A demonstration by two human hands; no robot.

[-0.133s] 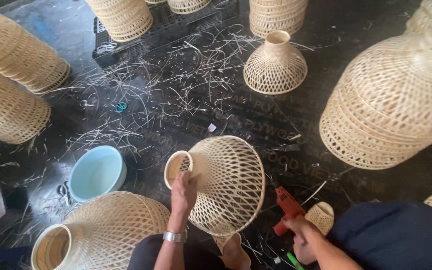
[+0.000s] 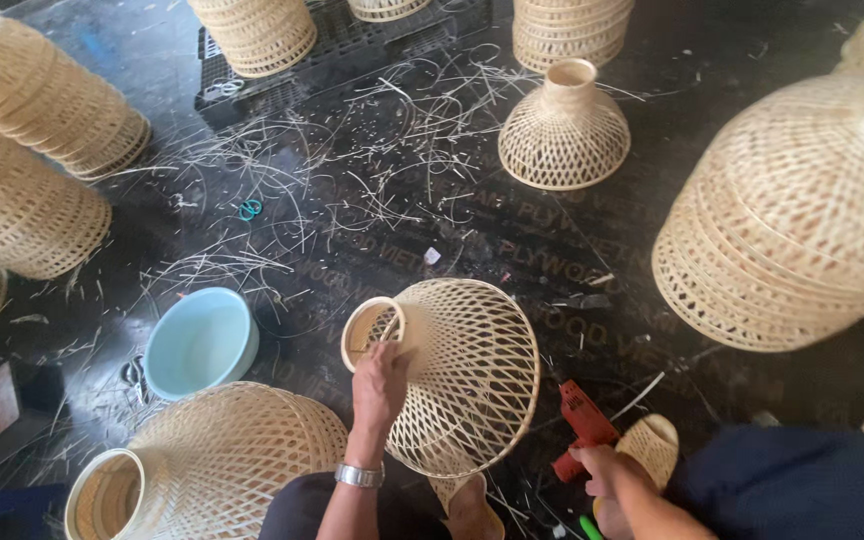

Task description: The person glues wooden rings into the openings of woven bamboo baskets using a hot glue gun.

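A woven bamboo lampshade [image 2: 467, 375] lies on its side on the dark floor in front of me, its narrow neck ring pointing left. My left hand [image 2: 380, 385], with a metal watch on the wrist, grips the shade at the neck, fingers at the ring. My right hand [image 2: 600, 467] is closed around the handle of a red glue gun [image 2: 580, 420] that rests low beside the shade's wide rim. A small woven piece [image 2: 652, 447] lies right next to that hand.
A light blue bowl [image 2: 199, 341] sits to the left. Another finished shade [image 2: 207, 465] lies at the lower left, one stands upright [image 2: 564, 130] farther back. Tall stacks of shades stand at the left [image 2: 22, 160], right [image 2: 802, 215] and top. Bamboo scraps litter the floor.
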